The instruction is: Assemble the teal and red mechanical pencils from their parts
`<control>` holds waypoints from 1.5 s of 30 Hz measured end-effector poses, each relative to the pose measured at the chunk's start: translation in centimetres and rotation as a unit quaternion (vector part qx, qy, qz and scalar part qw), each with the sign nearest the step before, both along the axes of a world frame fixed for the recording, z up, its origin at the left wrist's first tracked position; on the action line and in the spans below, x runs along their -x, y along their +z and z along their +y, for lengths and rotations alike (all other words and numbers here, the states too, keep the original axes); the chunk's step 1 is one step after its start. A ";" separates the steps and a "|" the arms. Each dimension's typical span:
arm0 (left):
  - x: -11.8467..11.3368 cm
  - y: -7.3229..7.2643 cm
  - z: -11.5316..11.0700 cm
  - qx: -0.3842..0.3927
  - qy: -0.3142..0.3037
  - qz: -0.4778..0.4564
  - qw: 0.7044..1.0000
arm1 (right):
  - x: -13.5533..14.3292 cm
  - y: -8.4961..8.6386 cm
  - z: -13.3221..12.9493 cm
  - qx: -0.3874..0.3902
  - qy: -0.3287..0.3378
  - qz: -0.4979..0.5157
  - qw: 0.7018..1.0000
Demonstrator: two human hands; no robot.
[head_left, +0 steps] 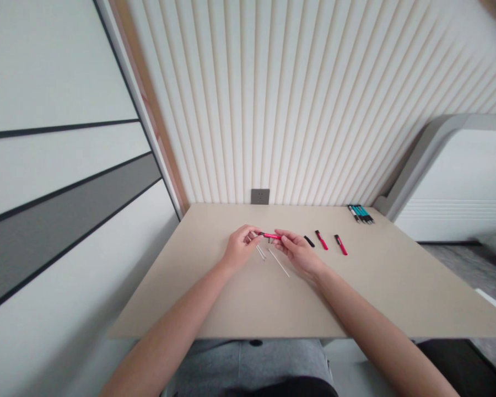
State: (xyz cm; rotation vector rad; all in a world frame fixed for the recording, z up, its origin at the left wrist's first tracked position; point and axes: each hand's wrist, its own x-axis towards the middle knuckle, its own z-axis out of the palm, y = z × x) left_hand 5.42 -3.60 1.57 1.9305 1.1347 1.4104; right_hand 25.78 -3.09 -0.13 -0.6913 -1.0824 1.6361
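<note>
A red pen with a black end [271,236] is held level above the table between both hands. My left hand [240,246] pinches its black end, and my right hand [294,247] grips the red barrel at the other end. Beneath the hands lie thin white sticks that look like pen refills, with one white refill [279,263] slanting in front of my right hand. Just beyond that hand rests a black pen part [309,241]. Two more red pens, a nearer red pen [321,240] and a farther red pen [341,245], lie to the right.
Several teal and white pens [361,214] lie side by side at the table's back right corner. The beige table [240,309] meets a ribbed wall with a dark socket [260,196]. A white cabinet [58,231] stands at the left, and a padded headboard [458,176] at the right.
</note>
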 end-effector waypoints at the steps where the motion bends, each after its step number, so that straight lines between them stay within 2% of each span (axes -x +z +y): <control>1: 0.1 -0.2 0.2 0.025 0.008 -0.005 1.000 | -0.2 0.1 0.1 -0.010 -0.010 0.000 1.000; 7: -0.5 -1.5 0.6 0.133 -0.024 -0.029 0.990 | -0.5 0.5 0.5 -0.091 -0.080 -0.062 0.991; 13: -1.1 -2.6 1.1 0.194 -0.082 -0.098 0.973 | 0.0 0.9 0.4 -0.177 -0.158 -0.157 0.959; 19: -1.4 -2.8 1.1 0.250 -0.084 -0.170 0.949 | 0.3 0.9 0.2 -0.202 -0.200 -0.218 0.934; 25: -1.6 -2.4 0.9 0.260 -0.106 -0.187 0.941 | -0.1 1.1 0.4 -0.204 -0.234 -0.241 0.920; 36: -1.5 -2.4 0.8 0.263 -0.128 -0.173 0.941 | 0.0 1.7 -0.1 -0.230 -0.217 -0.251 0.915; 45: -1.5 -2.1 0.7 0.259 -0.127 -0.147 0.946 | -0.2 1.3 0.4 -0.218 -0.227 -0.220 0.923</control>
